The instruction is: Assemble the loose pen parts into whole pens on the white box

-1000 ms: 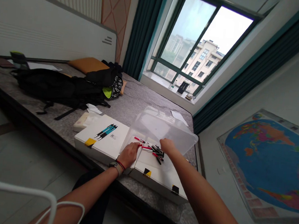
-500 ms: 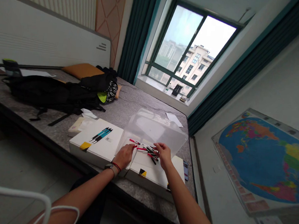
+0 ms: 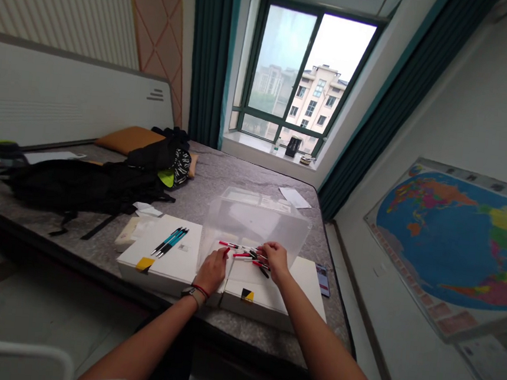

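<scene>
We look first at the room, where a long dark-green curtain [image 3: 211, 62] hangs beside a green-framed window [image 3: 308, 76] at upper centre and a colourful world map [image 3: 444, 242] fills the right of the frame. Below, we have a broad grey marbled mattress [image 3: 219, 175], probably chosen as a worktop because it is flat and wide. A black fabric backpack [image 3: 76, 189] lies at its left, well apart from the hands. At centre we find a translucent plastic bin [image 3: 255, 217], tilted with its opening seemingly towards us, perhaps so both hands can reach in easily. Two flat white cardboard boxes, the left one [image 3: 135, 253] and the right one [image 3: 279, 301], sit side by side at lower centre, likely giving us a firmer, brighter surface. The left hand [image 3: 212, 269] pinches a small red pen-like piece [image 3: 226, 251], its body mostly hidden by the fingers. The right hand [image 3: 275, 260] curls over the pen heap, and we cannot tell whether it grips one. On the left box, teal-and-black pens [image 3: 171, 243] lie parallel, presumably to keep them apart from the loose heap of red, black and white pens [image 3: 243, 255] between the hands.
</scene>
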A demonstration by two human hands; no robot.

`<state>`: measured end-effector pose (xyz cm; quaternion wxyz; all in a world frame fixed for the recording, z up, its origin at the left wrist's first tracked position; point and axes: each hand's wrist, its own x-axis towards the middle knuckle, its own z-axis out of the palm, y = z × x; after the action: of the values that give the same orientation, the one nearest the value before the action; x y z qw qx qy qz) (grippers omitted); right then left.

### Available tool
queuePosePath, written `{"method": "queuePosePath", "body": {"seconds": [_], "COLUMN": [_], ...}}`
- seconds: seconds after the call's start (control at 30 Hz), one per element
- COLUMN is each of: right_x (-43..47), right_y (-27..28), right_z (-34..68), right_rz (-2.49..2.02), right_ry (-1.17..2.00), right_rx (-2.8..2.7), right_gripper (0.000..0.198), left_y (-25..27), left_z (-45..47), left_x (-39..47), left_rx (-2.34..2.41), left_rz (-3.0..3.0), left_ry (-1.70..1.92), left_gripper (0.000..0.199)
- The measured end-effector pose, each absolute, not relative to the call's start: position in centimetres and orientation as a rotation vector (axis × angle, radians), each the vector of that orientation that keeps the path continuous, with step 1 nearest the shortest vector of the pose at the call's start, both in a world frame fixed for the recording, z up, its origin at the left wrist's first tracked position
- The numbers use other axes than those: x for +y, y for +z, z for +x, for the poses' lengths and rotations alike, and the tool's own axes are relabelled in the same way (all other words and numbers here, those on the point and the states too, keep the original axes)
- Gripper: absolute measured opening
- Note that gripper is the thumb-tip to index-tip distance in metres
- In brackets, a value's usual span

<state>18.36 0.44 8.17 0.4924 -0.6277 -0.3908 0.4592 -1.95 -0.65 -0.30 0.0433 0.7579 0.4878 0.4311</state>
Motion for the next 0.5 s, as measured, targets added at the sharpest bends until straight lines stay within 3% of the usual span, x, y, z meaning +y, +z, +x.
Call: {"method": "queuePosePath", "body": {"seconds": [0.4, 0.5], "right_x": [1.8, 2.0], "right_y": [8.2, 8.4], "right_z": [19.1, 19.0], "right_rz": [-1.723, -1.774], "right_ry": [1.094, 0.951], "right_rx": [-1.361, -1.535], "right_gripper": [0.033, 0.032], "left_y": [-0.2, -0.2], "left_z": [-1.9, -1.9], "left_x": [-0.6, -0.6], "left_rx": [1.473, 1.473], "left_rz": [2.309, 2.298], "left_ry": [1.307, 1.301], "left_gripper": [0.026, 0.026]}}
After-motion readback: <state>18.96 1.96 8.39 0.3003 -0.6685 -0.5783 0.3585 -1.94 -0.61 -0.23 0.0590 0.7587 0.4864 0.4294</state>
